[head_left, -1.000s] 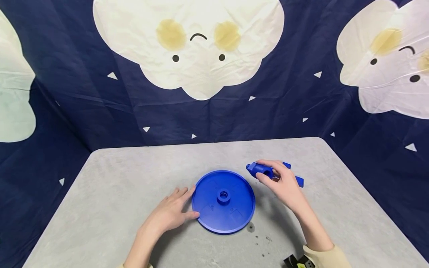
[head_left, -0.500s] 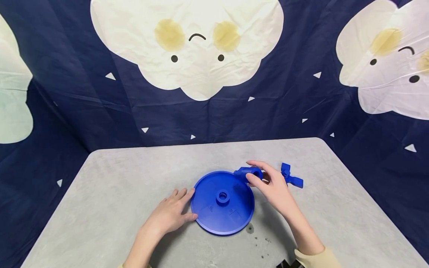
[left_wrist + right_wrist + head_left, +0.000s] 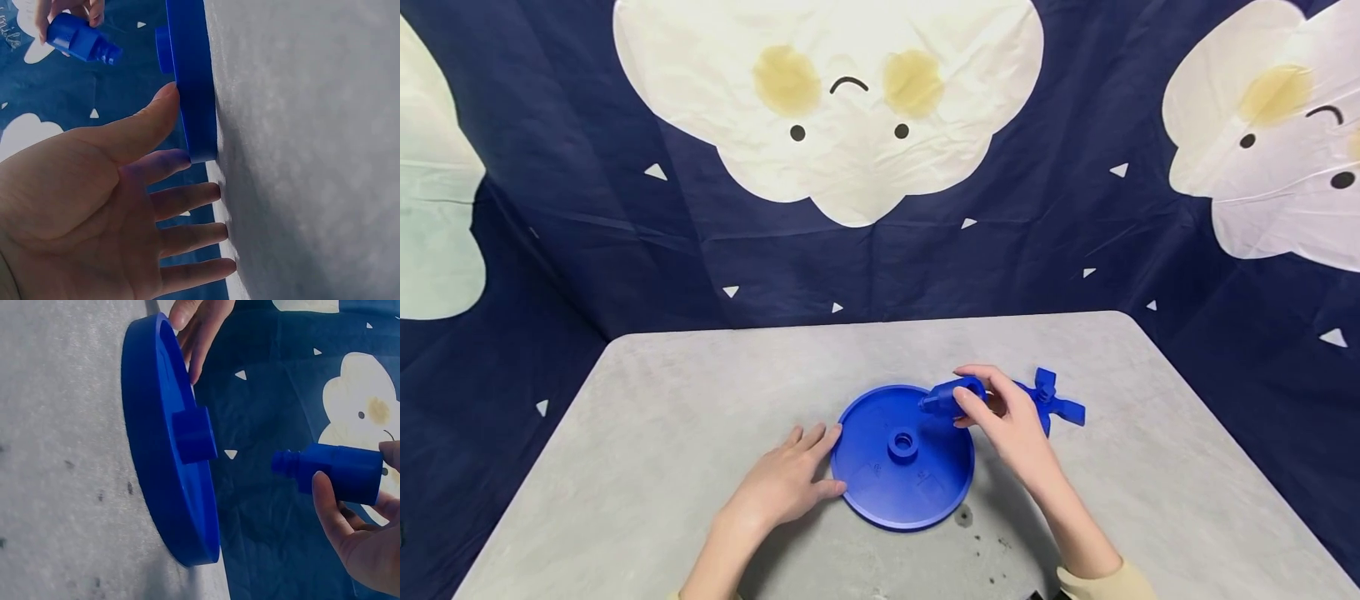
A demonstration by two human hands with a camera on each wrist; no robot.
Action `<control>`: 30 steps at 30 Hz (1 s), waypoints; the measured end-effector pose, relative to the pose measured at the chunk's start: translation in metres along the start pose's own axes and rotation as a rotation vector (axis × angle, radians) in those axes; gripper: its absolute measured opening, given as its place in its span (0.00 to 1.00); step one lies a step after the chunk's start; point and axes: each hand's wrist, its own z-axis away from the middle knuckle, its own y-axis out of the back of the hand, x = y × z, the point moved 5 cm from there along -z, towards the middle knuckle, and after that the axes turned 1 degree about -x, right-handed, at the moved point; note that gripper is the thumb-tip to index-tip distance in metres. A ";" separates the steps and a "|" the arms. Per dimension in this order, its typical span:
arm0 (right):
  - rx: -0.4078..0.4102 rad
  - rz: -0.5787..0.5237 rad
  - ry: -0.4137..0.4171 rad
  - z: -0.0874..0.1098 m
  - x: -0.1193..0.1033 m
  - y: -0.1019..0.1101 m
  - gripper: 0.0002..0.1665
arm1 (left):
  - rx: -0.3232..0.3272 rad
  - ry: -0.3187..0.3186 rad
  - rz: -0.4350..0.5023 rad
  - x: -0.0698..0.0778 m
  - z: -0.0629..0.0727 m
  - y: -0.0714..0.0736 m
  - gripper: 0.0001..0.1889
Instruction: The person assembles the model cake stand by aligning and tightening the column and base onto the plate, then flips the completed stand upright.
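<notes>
A round blue disc (image 3: pixel 895 496) with a raised rim lies on the table, a short hollow hub (image 3: pixel 902 445) standing at its centre. At the disc's left edge, my left hand (image 3: pixel 778 483) has its thumb and index fingertip against the rim, the fingers nearly straight and spread. My right hand (image 3: pixel 1015 429) pinches a blue hollow cylindrical connector (image 3: pixel 951 398) between thumb and fingers, over the disc's upper right part. In the right wrist view, the connector's narrow stepped tip (image 3: pixel 286 462) points toward the hub, with a gap between them.
A blue cross-shaped piece (image 3: pixel 1047 398) lies on the table behind my right hand, which partly covers it. Dark specks mark the grey table (image 3: pixel 647 450) near the disc's lower right. Navy cloth (image 3: pixel 880 275) with cloud prints surrounds the table's far and side edges.
My right hand has carried the connector leftward, from right of the disc to above it, and its tip now angles downward. The cross-shaped piece shows more. My left hand stays at the rim.
</notes>
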 end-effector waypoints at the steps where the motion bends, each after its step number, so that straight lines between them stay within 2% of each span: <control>1: -0.008 -0.010 0.007 0.000 0.001 -0.001 0.19 | 0.000 0.001 0.001 0.000 0.000 0.000 0.41; 19: -0.083 -0.071 -0.016 -0.002 0.007 -0.011 0.18 | -0.006 0.004 -0.009 -0.002 0.000 0.000 0.41; 30: -0.070 0.062 -0.036 0.003 0.007 -0.022 0.18 | -0.009 0.015 -0.002 0.000 0.000 -0.002 0.40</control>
